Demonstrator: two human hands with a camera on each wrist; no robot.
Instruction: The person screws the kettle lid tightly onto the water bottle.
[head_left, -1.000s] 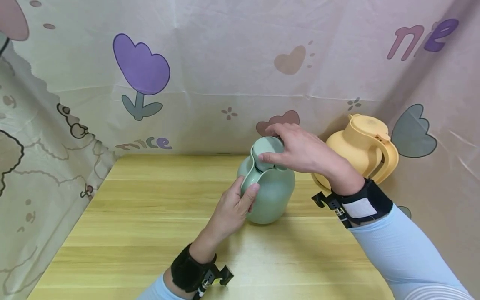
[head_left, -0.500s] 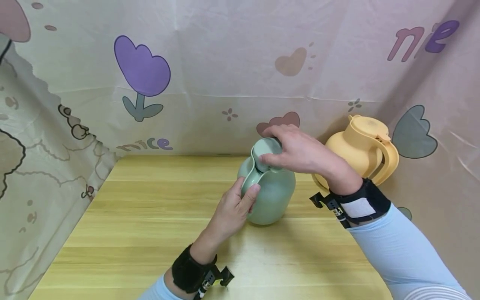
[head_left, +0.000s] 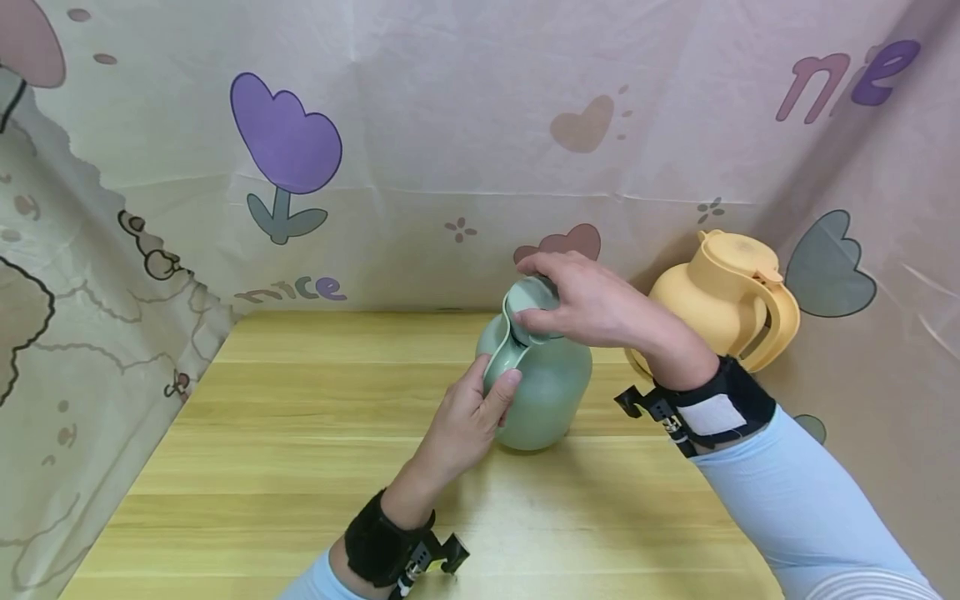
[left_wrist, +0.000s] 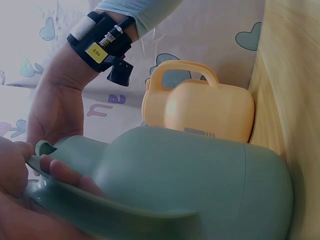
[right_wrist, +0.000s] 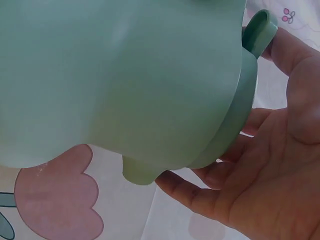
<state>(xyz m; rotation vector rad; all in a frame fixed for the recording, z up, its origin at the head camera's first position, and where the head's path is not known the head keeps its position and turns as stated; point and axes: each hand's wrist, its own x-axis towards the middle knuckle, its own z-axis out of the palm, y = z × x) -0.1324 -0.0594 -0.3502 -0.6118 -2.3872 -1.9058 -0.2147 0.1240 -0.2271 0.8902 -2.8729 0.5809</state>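
Observation:
A pale green insulated jug (head_left: 551, 400) stands upright on the wooden table. My left hand (head_left: 461, 421) grips its handle (head_left: 504, 360), fingers wrapped through it and thumb on the near side. On top, my right hand (head_left: 592, 300) holds the round green lid (head_left: 531, 302), thumb on the near edge and fingers reaching over the far side. In the right wrist view, fingertips (right_wrist: 172, 181) touch the rim beside the spout (right_wrist: 139, 172), while the thumb is at a small raised tab (right_wrist: 264, 32). The left wrist view shows the jug's smooth body (left_wrist: 200, 175) from the side.
A yellow jug (head_left: 693, 304) with a lid and handle stands behind my right forearm, at the table's back right. A printed cloth (head_left: 420, 125) hangs behind and along both sides of the wooden tabletop (head_left: 315, 417).
My right hand and wrist have turned and shifted slightly left on the lid, and the lid has turned a little with them. The left hand and the jug stay in place.

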